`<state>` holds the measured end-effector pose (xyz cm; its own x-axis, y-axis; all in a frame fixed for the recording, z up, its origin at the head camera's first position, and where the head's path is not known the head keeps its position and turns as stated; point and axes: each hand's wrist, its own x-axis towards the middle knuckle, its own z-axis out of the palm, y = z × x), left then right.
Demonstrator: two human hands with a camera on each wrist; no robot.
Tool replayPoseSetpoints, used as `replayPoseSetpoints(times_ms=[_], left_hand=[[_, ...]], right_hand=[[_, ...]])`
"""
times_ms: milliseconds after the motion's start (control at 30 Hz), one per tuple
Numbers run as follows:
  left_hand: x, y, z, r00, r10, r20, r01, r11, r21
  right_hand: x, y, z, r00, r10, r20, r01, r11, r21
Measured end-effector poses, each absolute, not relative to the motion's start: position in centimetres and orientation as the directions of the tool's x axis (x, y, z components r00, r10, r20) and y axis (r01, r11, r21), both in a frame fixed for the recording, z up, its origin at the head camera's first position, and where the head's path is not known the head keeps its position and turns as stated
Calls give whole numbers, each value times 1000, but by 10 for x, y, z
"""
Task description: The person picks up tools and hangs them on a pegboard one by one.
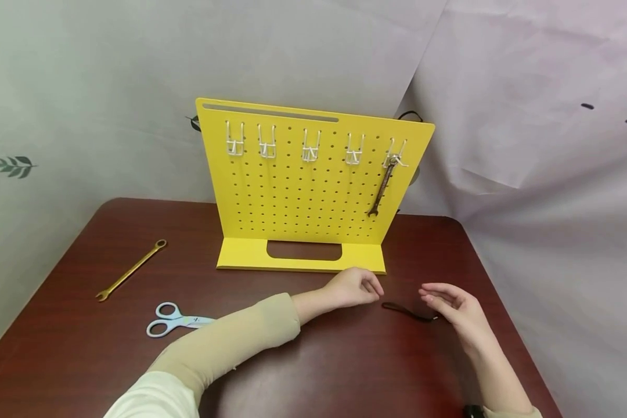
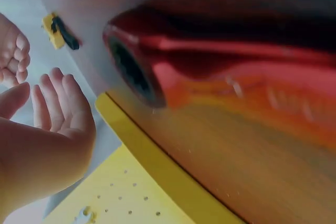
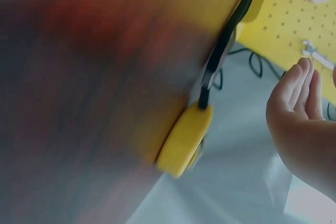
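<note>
My left hand [image 1: 351, 287] is just in front of the yellow pegboard's [image 1: 305, 191] base, fingers loosely bent and holding nothing. To its right, my right hand [image 1: 457, 316] hovers with relaxed, nearly straight fingers, also holding nothing. Between them a dark wrist strap [image 1: 407, 312] lies on the table. In the right wrist view this strap joins a small yellow case [image 3: 185, 141], perhaps a tape measure, which my right hand hides in the head view. A dark combination wrench [image 1: 382, 188] hangs from the pegboard's rightmost hook.
Several white wire hooks [image 1: 309, 146] line the board's upper part. Light-blue scissors [image 1: 175, 319] lie left, blades partly hidden by my left sleeve [image 1: 240, 334]. A gold combination wrench [image 1: 130, 271] lies farther left on the dark red table [image 1: 345, 371]; its ring end [image 2: 131, 66] looms in the left wrist view.
</note>
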<state>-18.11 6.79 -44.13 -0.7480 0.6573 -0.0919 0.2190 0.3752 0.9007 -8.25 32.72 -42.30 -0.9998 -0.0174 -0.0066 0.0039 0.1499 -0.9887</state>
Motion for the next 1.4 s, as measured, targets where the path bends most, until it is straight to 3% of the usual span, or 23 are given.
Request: replayPoseSetpoints(times_ms=[267, 500, 600, 967, 1400], left_hand=[[-179, 87, -451, -732, 678, -61, 294, 396, 870], [-180, 97, -455, -730, 679, -75, 366, 482, 796], [-181, 101, -457, -723, 687, -80, 400, 509, 762], [-188, 108, -456, -703, 705, -99, 474, 567, 673], [-193, 113, -455, -674, 728, -125, 544, 604, 582]], right_hand=[[-68, 362, -425, -996, 84, 13, 3, 196, -981], [-67, 387, -428, -978, 210, 9, 83, 428, -900], [-67, 396, -432, -975, 223, 4, 102, 459, -883], [-76, 418, -438, -985, 167, -30, 122, 576, -808], [-93, 422, -445, -963, 38, -267, 225, 657, -720]])
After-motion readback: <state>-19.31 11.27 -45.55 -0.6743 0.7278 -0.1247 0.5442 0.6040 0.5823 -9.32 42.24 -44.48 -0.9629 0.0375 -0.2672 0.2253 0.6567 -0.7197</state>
